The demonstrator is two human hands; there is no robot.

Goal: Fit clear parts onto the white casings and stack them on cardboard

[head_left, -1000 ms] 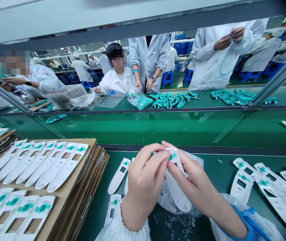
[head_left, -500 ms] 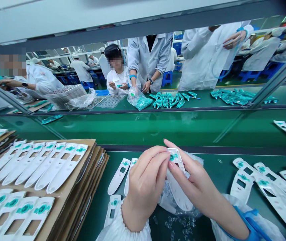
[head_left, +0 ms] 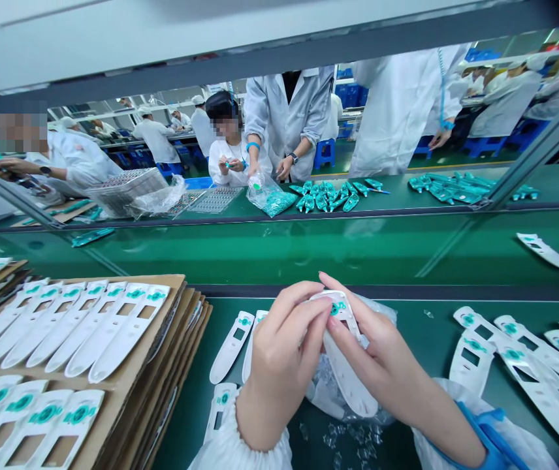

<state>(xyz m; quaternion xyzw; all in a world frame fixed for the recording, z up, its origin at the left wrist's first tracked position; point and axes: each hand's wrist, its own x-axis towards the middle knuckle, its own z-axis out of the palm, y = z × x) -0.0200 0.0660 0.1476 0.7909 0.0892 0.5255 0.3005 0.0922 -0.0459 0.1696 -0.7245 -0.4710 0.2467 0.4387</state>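
Long white casing [head_left: 351, 378], teal-marked upper end

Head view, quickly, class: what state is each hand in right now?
Left hand: closed at the teal-marked end of the white cover; what it pinches is hidden.
Right hand: closed on the white cover, holding it.

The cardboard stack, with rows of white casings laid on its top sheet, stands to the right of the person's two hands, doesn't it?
Not quite: the cardboard stack stands to the left of the left hand and right hand, as the head view shows. The rest is right: rows of white casings lie on its top sheet.
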